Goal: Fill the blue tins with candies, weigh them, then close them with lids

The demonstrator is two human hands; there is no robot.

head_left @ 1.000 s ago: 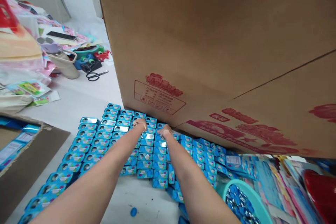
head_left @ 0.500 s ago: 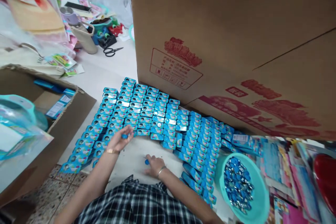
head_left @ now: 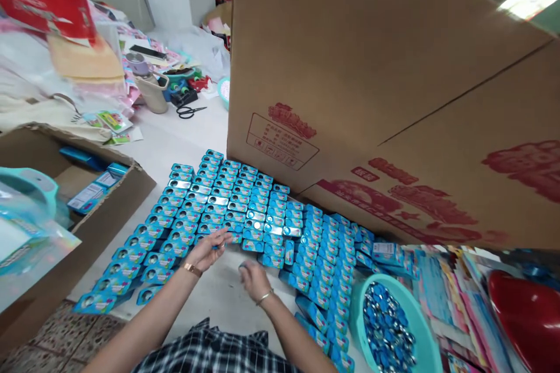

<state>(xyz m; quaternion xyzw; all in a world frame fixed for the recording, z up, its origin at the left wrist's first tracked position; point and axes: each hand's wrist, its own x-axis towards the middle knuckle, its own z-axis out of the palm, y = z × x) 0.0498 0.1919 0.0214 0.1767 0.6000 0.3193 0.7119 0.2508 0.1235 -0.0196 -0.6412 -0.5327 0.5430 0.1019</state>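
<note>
My left hand [head_left: 206, 252] is turned partly palm up at the front edge of the rows of small blue boxes [head_left: 216, 201]. Its fingers are curled around a small blue piece, mostly hidden by them. To its right, over the bare white tabletop, my right hand [head_left: 255, 281] has its fingers bent and drawn together. A small bluish piece shows at those fingertips, blurred. Many of the boxes have a dark round spot on the side facing me. Small blue and silver pieces [head_left: 388, 320] fill a turquoise basin [head_left: 426, 335] at the right.
A tall printed carton [head_left: 306, 70] stands behind the boxes. At the left an open carton [head_left: 118, 210] holds several blue boxes. Scissors [head_left: 191, 111] and a tumbler [head_left: 151, 93] lie farther back. A red glossy object [head_left: 525, 315] and stacked packets [head_left: 446, 285] sit right of the basin.
The camera view has tilted up and shifted slightly right. My right hand has lifted with its fingers drawn closer together, and my left hand's fingers have curled further around the small piece.
</note>
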